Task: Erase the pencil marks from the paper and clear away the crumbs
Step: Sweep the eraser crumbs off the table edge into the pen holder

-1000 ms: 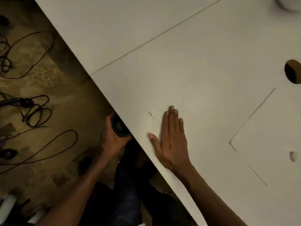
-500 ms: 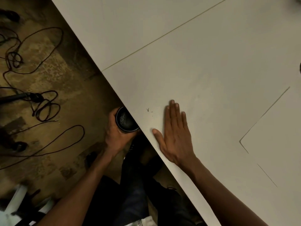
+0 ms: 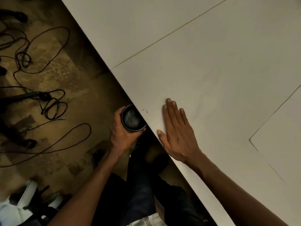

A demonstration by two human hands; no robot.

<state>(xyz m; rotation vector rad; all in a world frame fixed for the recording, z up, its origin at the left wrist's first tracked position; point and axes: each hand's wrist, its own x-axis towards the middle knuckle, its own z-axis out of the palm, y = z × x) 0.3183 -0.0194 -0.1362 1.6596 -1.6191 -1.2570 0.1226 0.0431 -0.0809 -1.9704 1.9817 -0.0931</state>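
A few dark eraser crumbs (image 3: 145,110) lie on the white table (image 3: 211,70), close to its near edge. My right hand (image 3: 176,131) rests flat on the table just right of them, fingers together, holding nothing. My left hand (image 3: 121,132) grips a small dark round cup (image 3: 132,119) below the table edge, its open mouth directly under the crumbs; pale scraps show inside it. A white sheet of paper (image 3: 281,144) lies at the right edge of the view, and no pencil marks are visible on it.
Dark cables (image 3: 40,98) sprawl over the brown floor at the left. My dark-trousered legs (image 3: 140,190) are under the table edge. A thin seam (image 3: 171,32) crosses the tabletop diagonally.
My right hand has slid a little toward the table edge, and the crumbs lie nearer to it. My left hand still holds the cup under the edge. The view has shifted right.
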